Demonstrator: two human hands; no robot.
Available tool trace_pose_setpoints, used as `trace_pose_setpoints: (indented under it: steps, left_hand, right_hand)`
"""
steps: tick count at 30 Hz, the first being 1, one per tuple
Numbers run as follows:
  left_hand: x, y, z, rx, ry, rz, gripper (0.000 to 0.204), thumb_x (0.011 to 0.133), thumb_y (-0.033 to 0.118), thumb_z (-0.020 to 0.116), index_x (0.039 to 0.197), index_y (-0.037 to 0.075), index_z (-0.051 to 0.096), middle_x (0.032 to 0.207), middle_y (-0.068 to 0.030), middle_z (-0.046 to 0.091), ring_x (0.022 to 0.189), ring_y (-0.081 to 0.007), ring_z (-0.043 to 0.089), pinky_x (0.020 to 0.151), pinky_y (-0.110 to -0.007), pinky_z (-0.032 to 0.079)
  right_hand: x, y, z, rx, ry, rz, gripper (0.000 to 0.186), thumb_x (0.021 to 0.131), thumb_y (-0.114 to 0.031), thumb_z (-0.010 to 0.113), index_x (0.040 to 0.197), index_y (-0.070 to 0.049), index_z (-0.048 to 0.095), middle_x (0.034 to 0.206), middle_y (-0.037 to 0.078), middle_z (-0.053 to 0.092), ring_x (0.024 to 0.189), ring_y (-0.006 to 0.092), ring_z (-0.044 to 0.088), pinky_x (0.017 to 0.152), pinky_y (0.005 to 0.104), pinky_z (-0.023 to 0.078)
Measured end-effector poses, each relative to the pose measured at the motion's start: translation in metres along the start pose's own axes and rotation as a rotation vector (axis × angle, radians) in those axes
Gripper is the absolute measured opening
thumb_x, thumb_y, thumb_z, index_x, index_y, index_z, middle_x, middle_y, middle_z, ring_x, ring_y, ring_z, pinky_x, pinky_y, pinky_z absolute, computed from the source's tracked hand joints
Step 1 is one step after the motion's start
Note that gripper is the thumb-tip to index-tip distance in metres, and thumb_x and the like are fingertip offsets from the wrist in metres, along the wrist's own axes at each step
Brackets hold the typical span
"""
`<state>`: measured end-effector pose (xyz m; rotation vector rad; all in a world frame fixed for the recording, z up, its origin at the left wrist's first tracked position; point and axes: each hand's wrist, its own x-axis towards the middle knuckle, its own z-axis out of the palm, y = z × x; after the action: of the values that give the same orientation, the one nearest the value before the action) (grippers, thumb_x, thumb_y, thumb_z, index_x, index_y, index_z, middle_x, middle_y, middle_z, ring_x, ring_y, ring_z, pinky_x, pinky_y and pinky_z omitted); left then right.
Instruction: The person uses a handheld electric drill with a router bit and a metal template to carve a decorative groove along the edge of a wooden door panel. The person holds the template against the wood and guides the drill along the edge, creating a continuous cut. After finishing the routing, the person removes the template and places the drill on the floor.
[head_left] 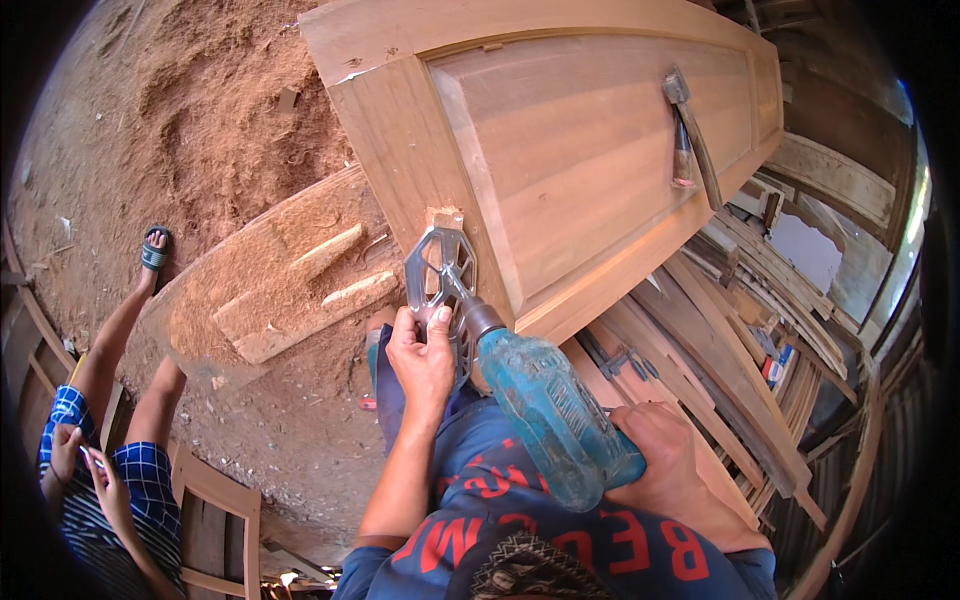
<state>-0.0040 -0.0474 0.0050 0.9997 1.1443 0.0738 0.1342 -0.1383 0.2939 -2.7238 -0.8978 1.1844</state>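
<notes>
My right hand (655, 445) grips the rear handle of a teal power drill (555, 400). The drill points away from me, its bit against the near-left corner area of a wooden panel door (405, 150). Around the bit sits a silver metal frame (415, 275) with cut-out openings. The thumb and fingers of my left hand (422, 360) are closed on this frame, just beside the drill's chuck (482, 318). A pale, freshly cut patch (445, 217) shows in the door just beyond the frame. The drill's body partly hides my right fingers.
On the door lie a hammer (702, 150) and a chisel (682, 155). Dusty boards (270, 260) with wood pieces lie to the left. Lumber (690, 350) is stacked at right. Another person (110, 480) is at far left, near sawdust-covered ground (220, 110).
</notes>
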Motion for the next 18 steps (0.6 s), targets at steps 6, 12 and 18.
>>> trace_pose_setpoints:
  steps: [6,12,18]
  left_hand:
    - [0.000,0.002,0.000,-0.019,-0.004,-0.009,0.012,0.104,0.013,0.073,0.104,0.003,0.067,0.091,0.0040,0.064,0.082,-0.0039,0.056,0.071,-0.023,0.045]
    - [0.001,0.004,-0.001,-0.002,-0.012,-0.012,0.013,0.104,0.014,0.074,0.100,0.003,0.067,0.088,0.0047,0.063,0.078,-0.0036,0.054,0.068,-0.023,0.044]
    - [0.001,0.006,0.001,-0.058,0.022,-0.003,0.021,0.101,0.013,0.076,0.090,0.001,0.062,0.079,0.0025,0.060,0.075,-0.0060,0.050,0.065,-0.026,0.043]
  right_hand:
    - [-0.002,-0.009,0.001,-0.021,-0.008,0.022,0.057,0.048,-0.012,0.089,0.100,-0.007,0.066,0.082,0.011,0.064,0.079,0.0352,0.066,0.073,0.0444,0.049]
    - [-0.005,-0.016,0.008,-0.024,0.036,0.042,0.050,0.053,-0.012,0.087,0.099,-0.006,0.067,0.081,0.011,0.064,0.076,0.0350,0.066,0.073,0.0441,0.049]
    - [-0.004,-0.023,0.009,-0.017,0.032,0.066,0.048,0.055,-0.012,0.086,0.098,-0.006,0.067,0.081,0.011,0.064,0.076,0.0348,0.066,0.073,0.0436,0.050]
